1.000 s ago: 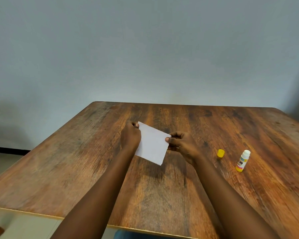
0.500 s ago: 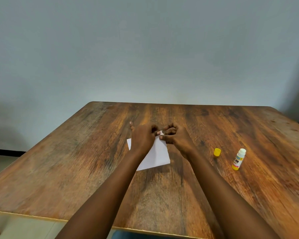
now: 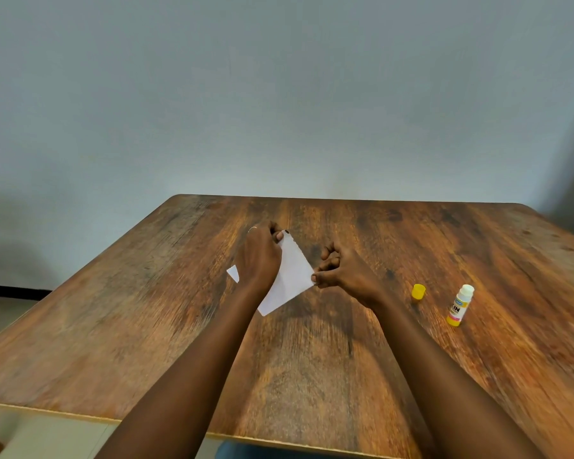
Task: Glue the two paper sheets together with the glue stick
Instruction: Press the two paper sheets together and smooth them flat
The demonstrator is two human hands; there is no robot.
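Note:
A white paper [image 3: 290,276] sits at the middle of the wooden table [image 3: 146,326], turned like a diamond; I cannot tell one sheet from two. My left hand [image 3: 257,260] lies over its left half and grips its far corner with the fingertips. My right hand [image 3: 342,271] pinches the paper's right corner between thumb and fingers. An uncapped glue stick [image 3: 459,304], white with a yellow base, stands to the right of my right hand. Its yellow cap [image 3: 418,290] stands just left of it, apart from it.
A plain grey wall rises behind the table's far edge. The table's near edge [image 3: 80,417] runs below my forearms, with floor showing at the lower left.
The paper has turned from a flat, lifted hold to a diamond lying low on the table. My left hand slid over it. My right hand moved from the top corner to the right corner.

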